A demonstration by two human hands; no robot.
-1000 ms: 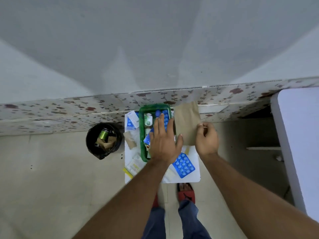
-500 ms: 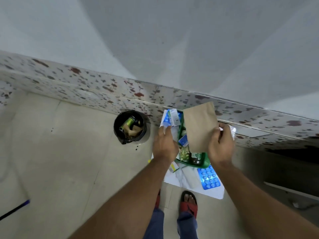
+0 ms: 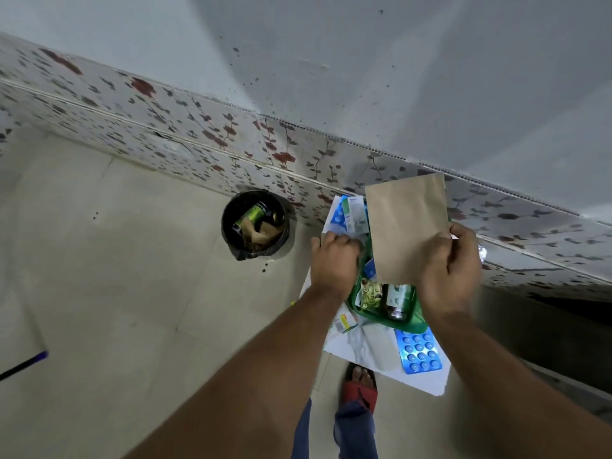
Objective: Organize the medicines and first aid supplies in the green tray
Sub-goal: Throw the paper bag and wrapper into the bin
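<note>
A green tray [image 3: 410, 321] sits on a small white table [image 3: 427, 380], mostly hidden by my hands; bottles and packets lie at its near end. My right hand [image 3: 452, 270] holds a flat brown paper envelope [image 3: 409, 226] up over the tray. My left hand [image 3: 334, 263] rests palm down at the tray's left rim with curled fingers; whether it grips anything I cannot tell. A blue blister pack [image 3: 420, 354] lies on the table in front of the tray. Blue-and-white medicine packets [image 3: 351, 215] lie at the far left corner.
A black bin [image 3: 256, 225] holding a green bottle and brown scraps stands on the floor left of the table, against the flower-patterned wall tiles [image 3: 198, 127]. My feet in red sandals [image 3: 361, 389] are under the table's near edge. A dark stick [image 3: 23, 366] lies at far left.
My right hand has lifted the brown envelope off the table and holds it above the tray. My left hand moved from over the tray to its left edge. The camera has swung left.
</note>
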